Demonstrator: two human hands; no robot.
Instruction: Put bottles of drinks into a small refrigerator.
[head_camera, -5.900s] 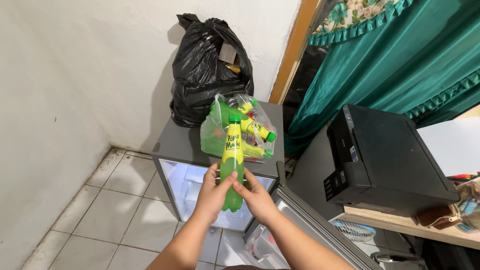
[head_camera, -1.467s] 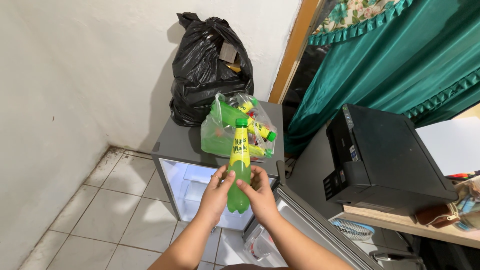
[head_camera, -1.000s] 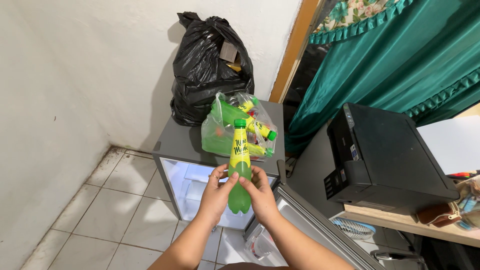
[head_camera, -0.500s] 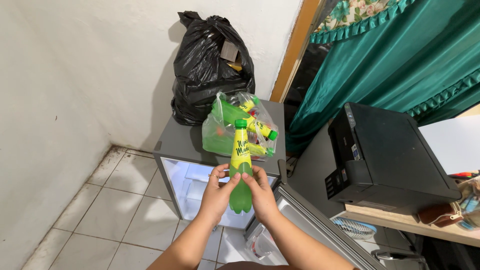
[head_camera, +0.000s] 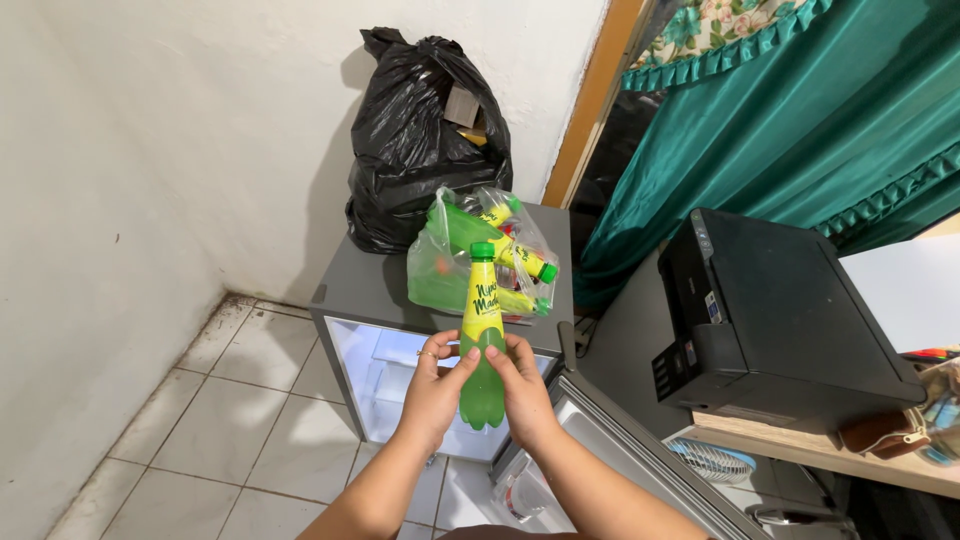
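Green bottle (head_camera: 483, 340) with a yellow label and green cap stands upright between both hands, held out over the open mini fridge (head_camera: 400, 385). Left hand (head_camera: 437, 390) is clenched on the bottle's lower body from the left, thumb and fingers pressed to the plastic; right hand (head_camera: 522, 388) grasps it from the right at the same height, so each grip is closed on the bottle. Just beyond the grip, on the fridge's grey top, which serves as a surface (head_camera: 370, 285), lies a clear plastic bag (head_camera: 455, 260) with more green bottles lying on their sides. Farther beyond it, a knotted black bin bag (head_camera: 415, 150) leans at the white wall. Below the grip the fridge's lit white interior shows, its door (head_camera: 640, 460) swung open to the right. Well to the right of the grip sits a black printer (head_camera: 780, 310) on a wooden shelf, with a green curtain (head_camera: 780, 110) behind it.
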